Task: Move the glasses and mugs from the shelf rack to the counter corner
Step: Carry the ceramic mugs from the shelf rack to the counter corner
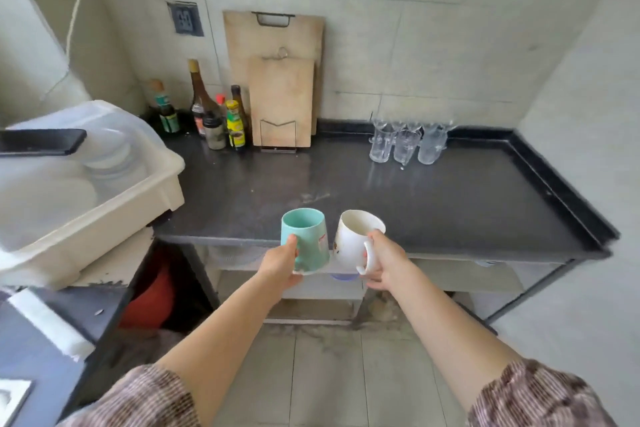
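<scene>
Both arms out over the front edge of the black stone counter [450, 198].

Left hand [280, 265] wrapped around the lower body of a teal ceramic mug [306, 239], mouth tipped up and away; fingers closed on it, thumb on the near wall.

Right hand [384, 262] closed on a white ceramic mug [356, 239], fingers hooked through the handle, mug leaning left so it nearly touches the teal one.

Both mugs in the air, none set down.

A cluster of clear glass cups [403, 142] stands by the back wall, toward the right corner.

Key relation: the corner lies ahead and to the right of both hands. The right hand is nearer, so the white mug probably lands first, beside the glass cups. The left must reach across further.
</scene>
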`<control>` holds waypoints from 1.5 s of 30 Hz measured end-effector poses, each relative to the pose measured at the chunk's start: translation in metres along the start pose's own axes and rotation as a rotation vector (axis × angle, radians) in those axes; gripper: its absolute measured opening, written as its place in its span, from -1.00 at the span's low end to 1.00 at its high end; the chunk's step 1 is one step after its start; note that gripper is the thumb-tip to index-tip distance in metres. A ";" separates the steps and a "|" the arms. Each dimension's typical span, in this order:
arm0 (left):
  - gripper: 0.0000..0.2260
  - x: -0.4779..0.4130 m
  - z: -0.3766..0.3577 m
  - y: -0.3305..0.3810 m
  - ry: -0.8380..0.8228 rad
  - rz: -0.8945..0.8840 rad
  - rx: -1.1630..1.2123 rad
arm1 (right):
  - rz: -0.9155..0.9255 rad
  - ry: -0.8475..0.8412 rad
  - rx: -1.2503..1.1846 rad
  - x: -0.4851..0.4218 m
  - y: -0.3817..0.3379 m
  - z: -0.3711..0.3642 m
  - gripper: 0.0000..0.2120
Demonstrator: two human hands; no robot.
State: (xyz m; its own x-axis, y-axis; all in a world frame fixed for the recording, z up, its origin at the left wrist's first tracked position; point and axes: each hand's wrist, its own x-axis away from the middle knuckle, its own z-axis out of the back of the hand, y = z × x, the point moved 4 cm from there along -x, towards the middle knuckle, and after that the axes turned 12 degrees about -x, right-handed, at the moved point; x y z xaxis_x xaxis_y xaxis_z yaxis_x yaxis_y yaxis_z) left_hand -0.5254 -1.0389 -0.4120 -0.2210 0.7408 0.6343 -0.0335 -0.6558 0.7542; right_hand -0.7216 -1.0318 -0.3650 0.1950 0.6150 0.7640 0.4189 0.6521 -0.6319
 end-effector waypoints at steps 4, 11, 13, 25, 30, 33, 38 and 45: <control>-0.65 -0.032 -0.048 0.036 -0.086 0.030 0.033 | 0.021 0.047 0.073 -0.038 -0.043 0.016 -0.76; -0.61 -0.091 -0.143 0.095 -0.171 0.099 0.114 | 0.037 0.142 0.117 -0.123 -0.132 0.045 -0.73; -0.60 -0.113 -0.170 0.112 -0.157 0.101 0.137 | 0.037 0.152 0.152 -0.152 -0.159 0.051 -0.72; -0.71 -0.213 -0.293 0.161 -0.055 0.095 0.158 | -0.066 0.092 0.211 -0.292 -0.270 0.074 -0.73; -0.79 -0.230 -0.308 0.160 0.005 0.024 0.108 | -0.020 0.101 0.165 -0.322 -0.280 0.073 -0.72; -0.76 -0.235 -0.313 0.156 0.027 -0.014 0.103 | -0.006 0.137 0.191 -0.334 -0.279 0.076 -0.71; -0.73 -0.245 -0.316 0.143 0.030 -0.039 0.074 | -0.030 0.130 0.199 -0.347 -0.270 0.078 -0.67; -0.73 -0.245 -0.316 0.124 0.038 -0.018 0.063 | -0.060 0.104 0.217 -0.350 -0.256 0.083 -0.68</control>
State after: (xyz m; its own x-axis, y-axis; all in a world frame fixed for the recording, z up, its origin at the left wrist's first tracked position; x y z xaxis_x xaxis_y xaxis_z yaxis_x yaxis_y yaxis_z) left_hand -0.7837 -1.3478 -0.5275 -0.2577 0.7456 0.6145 0.0237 -0.6309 0.7755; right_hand -0.9706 -1.3775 -0.4810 0.2700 0.5307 0.8034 0.2346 0.7730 -0.5894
